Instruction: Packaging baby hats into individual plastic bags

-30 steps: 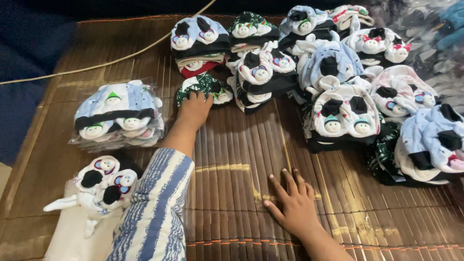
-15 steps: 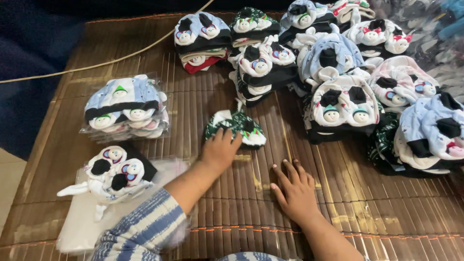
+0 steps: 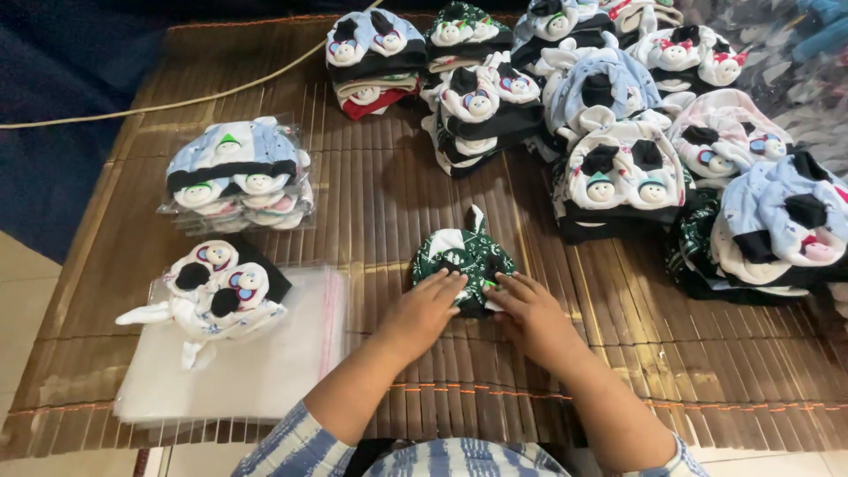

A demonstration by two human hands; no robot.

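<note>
Matting of dark slatted bamboo [image 3: 389,203] is spread over the work surface, so that all goods are kept on one flat bed.

Stacks of baby mitten-and-bootie sets [image 3: 618,172] are massed along the far and right sides, piled several deep by colour: pale blue, pink, white and black, each piece topped with small doll faces. They appear to be held there as unsorted stock, within reach.

Bagged pile [image 3: 237,177], far left: pale blue sets already sealed in clear wrapping, stacked square and kept well apart from the loose stock.

Clear plastic bags [image 3: 283,353], near left: a flat sheaf laid on the mat, open ends apparently towards the right. A white and black set [image 3: 216,291] lies on its far left corner, partly over the edge.

Cord [image 3: 177,102], pale, runs across the far left corner of the mat.

Green set [image 3: 464,261], dark green with white print, lies alone at the centre of the mat, just beyond both hands and near the big stacks.

Left hand [image 3: 422,311]: laid palm down, fingers spread and resting on the near left edge of the green set, pressing it flat rather than gripping.

Right hand [image 3: 528,314]: likewise flat and open, fingertips touching the near right edge, nothing clasped.
</note>
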